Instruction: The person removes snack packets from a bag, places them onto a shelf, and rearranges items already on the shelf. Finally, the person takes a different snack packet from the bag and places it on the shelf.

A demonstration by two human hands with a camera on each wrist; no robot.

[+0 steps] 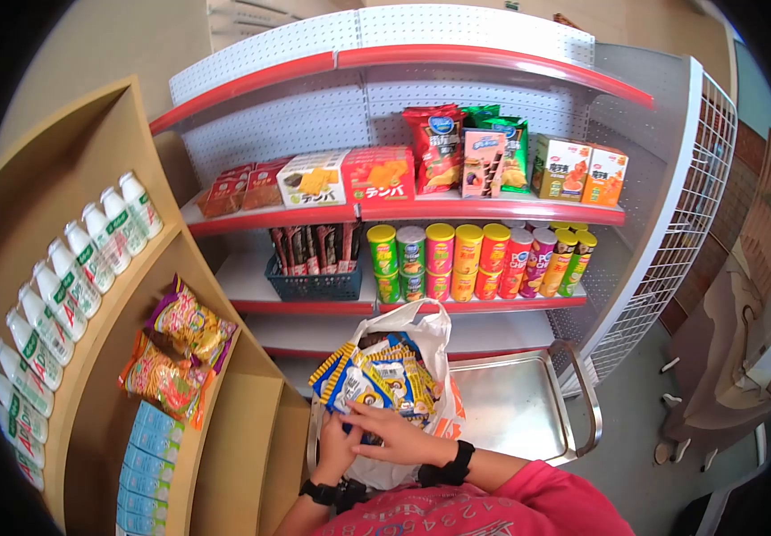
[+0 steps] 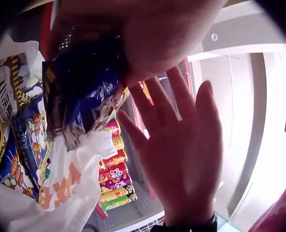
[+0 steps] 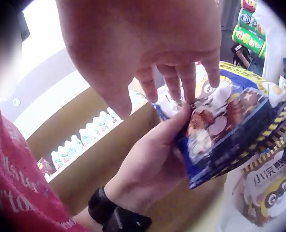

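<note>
Blue snack packet (image 3: 225, 126), pinched in left hand (image 3: 150, 162), right hand (image 2: 184, 150) close by, fingers straight, spread apart.

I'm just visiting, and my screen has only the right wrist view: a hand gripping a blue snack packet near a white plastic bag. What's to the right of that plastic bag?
Observer: In the head view, a metal tray extends to the right of the white plastic bag.
Operator: Funny! Is anything printed on it?
Observer: Yes, the left wrist view shows orange characters on its side.
Operator: And what's beneath those white bottles?
Observer: One level down, the head view shows two snack bags and light blue cartons.
</note>
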